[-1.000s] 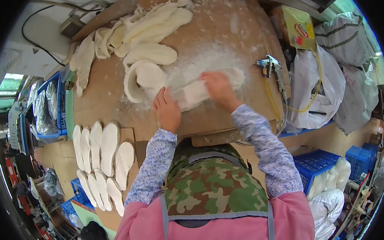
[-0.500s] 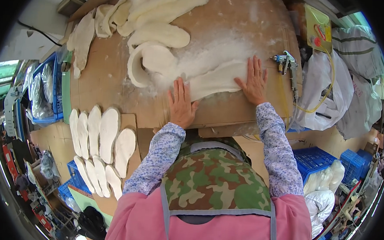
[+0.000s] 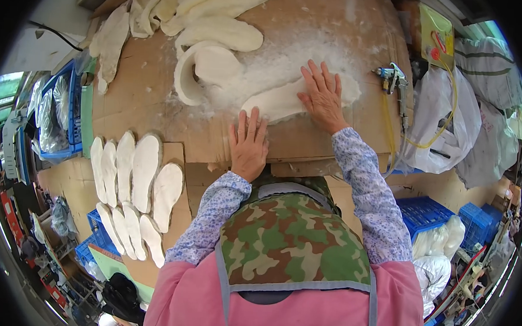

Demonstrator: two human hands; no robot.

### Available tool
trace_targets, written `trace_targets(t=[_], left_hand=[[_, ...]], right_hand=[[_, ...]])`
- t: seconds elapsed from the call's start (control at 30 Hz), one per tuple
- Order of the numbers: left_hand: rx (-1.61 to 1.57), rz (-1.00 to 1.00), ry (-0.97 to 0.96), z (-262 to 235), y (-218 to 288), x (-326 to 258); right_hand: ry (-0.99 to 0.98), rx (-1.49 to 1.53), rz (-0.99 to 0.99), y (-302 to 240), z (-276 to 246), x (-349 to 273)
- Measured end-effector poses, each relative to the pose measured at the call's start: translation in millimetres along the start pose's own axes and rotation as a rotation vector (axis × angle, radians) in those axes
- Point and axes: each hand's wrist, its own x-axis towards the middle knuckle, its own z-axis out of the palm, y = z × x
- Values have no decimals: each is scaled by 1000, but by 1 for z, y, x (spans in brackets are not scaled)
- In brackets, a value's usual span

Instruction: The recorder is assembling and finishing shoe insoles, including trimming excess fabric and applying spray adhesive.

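Note:
A fluffy white insole [image 3: 281,100] lies flat on the cardboard-covered table [image 3: 151,119] in front of me. My right hand [image 3: 323,99] rests palm down across its right part, fingers spread. By the insole's left end lies my left hand [image 3: 249,143], flat with fingers stretched out; its fingertips touch or nearly touch the end. Just beyond, a curled white fleece insole [image 3: 213,67] sits amid loose white fluff. Neither hand grips anything.
More fleece insoles [image 3: 226,34] are heaped at the far left. Several finished-looking insoles [image 3: 147,172] lie in rows on a lower cardboard sheet at left. A spray gun [image 3: 392,81] with a yellow hose stands at the table's right edge, near plastic bags [image 3: 443,122]. Blue crates [image 3: 423,217] flank me.
My right hand has slid left from the insole's right end onto its surface, uncovering that end. My left hand has shifted slightly toward me.

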Motion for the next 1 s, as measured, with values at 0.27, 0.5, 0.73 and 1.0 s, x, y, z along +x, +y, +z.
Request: trace_targets(t=[0.27,0.5,0.73,1.0], left_hand=[[112,-110,-32,-5,-13,-31],[-208,-158,230,-48,-1,-37],[-541,19,147,-68,25,-19],[-1624,-287,-623,-69,30,-43]], right_hand=[[10,62,5,8,18,-1],[120,159,-56,-15,-32,-1],[-263,1045,-91,-84,-81,-28],[-71,1225,240,-97,-89,-93]])
